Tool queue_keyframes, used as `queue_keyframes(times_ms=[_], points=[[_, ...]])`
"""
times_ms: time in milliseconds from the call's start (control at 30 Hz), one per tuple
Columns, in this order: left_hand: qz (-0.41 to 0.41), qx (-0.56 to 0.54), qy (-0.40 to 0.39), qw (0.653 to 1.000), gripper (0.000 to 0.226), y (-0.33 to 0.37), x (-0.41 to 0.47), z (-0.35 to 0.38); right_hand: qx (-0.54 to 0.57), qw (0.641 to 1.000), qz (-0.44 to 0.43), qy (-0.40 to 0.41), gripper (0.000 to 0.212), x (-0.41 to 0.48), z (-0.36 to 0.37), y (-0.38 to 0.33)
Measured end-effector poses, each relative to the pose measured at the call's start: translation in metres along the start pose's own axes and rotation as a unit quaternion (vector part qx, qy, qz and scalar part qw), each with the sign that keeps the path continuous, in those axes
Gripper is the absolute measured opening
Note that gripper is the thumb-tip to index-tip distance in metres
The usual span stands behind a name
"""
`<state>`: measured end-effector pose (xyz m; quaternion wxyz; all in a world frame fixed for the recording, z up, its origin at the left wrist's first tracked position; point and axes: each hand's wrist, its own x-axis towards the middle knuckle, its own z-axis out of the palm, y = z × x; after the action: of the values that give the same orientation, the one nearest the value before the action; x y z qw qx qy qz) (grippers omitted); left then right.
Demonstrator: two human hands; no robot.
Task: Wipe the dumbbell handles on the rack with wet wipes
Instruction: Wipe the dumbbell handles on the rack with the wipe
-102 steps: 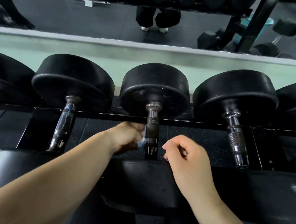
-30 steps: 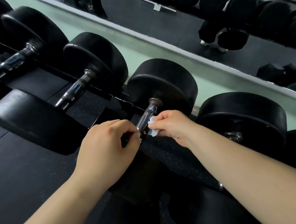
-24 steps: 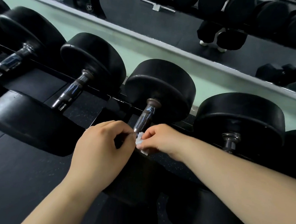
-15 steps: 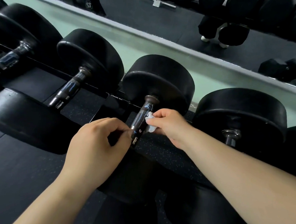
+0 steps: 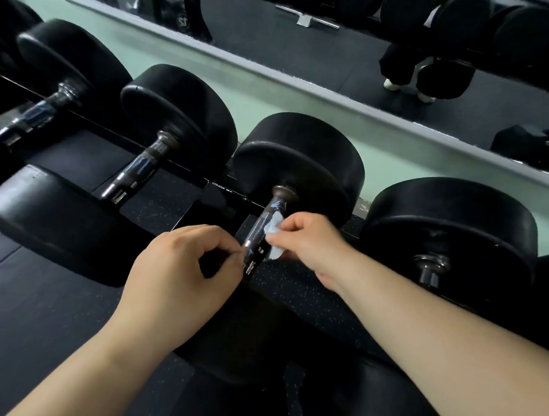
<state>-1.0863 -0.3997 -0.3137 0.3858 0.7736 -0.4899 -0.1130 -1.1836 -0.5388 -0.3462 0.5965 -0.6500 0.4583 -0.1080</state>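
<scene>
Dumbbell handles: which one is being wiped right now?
The third handle from the left: the right hand holds a pale wet wipe against it. The far-left handle, second handle and rightmost handle are untouched.

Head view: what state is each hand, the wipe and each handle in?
Middle handle: wipe pressed against it.
Wipe: crumpled, pinched.
Right hand: pinches wipe.
Left hand: curled, fingertips on middle handle.
Left handle: untouched.
Right handle: untouched.
</scene>
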Motion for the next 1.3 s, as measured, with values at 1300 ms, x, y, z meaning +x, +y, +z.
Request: queue_keyframes(times_ms=[1300], points=[[-0.027,-0.009,-0.011,1.000,0.010,0.003,-0.001,-0.002,-0.091,0.996,0.005,-0.009,0.027,-0.006,0.003,0.003]])
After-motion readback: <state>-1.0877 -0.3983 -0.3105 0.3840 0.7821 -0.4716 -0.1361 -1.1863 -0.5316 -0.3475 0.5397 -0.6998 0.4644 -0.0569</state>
